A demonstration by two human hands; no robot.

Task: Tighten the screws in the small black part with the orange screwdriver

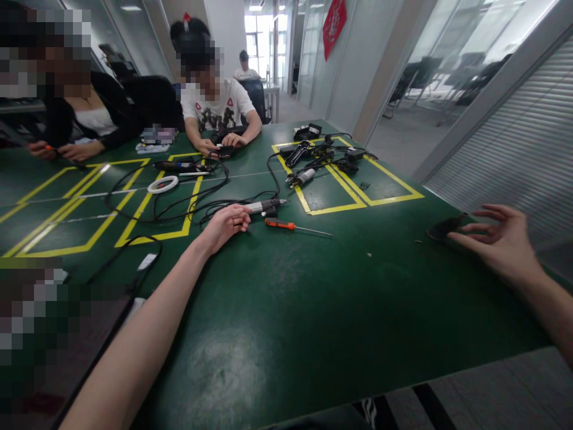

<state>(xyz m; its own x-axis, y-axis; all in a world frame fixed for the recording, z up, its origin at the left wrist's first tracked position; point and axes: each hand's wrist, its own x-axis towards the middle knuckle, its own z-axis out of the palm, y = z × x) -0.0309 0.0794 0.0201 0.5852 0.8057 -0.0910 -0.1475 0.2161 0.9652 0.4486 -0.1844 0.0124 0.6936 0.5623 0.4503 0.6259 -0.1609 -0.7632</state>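
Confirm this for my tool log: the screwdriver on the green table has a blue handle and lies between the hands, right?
Not quite: the screwdriver has an orange and black handle, not blue, as the head view shows. It does lie on the green table between the left hand and right hand.

work table (pixel 322 310), green top: reference. beyond its far edge: grey floor (pixel 290 106), black office chair (pixel 256 99), bright window (pixel 259 42). table's right: glass partition (pixel 308 80) bearing red wall hanging (pixel 335 27); horizontal blinds (pixel 514 137); dark chairs (pixel 414 76) behind glass. above table's far left: lit ceiling light (pixel 131 8).
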